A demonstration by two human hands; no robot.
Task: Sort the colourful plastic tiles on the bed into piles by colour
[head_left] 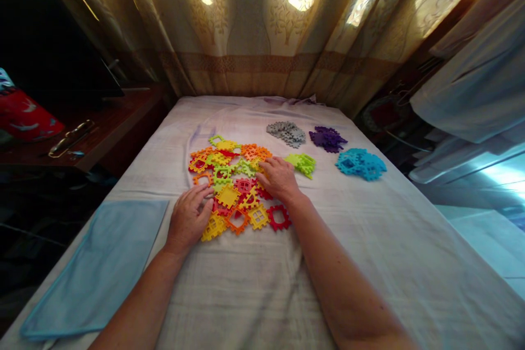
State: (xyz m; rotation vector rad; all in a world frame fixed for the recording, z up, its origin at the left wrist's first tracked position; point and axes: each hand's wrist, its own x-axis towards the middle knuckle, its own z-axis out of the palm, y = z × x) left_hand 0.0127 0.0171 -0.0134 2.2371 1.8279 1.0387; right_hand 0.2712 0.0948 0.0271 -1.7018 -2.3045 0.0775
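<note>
Your left hand (186, 220) and right hand (278, 178) rest apart on heaped red, orange, yellow and lime notched plastic squares (228, 196), mid-sheet.
Left loosely spread; right curled, grip unclear. Rightward lie a grey pile (287, 133), a purple pile (327, 139) and a blue pile (361, 164).

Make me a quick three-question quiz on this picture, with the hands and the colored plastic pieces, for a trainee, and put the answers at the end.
1. Multiple choice: Of the separate piles, what color is the one farthest right in the picture? A) gray; B) purple; C) blue.
2. True or false: The left hand is at the right edge of the mixed-color pile.
3. Fill in the blank: Immediately to the right of the right hand lies a small ____ pile.

Key:
1. C: the blue pile.
2. False: it is at the left edge.
3. Lime green: the lime green pile.
</note>
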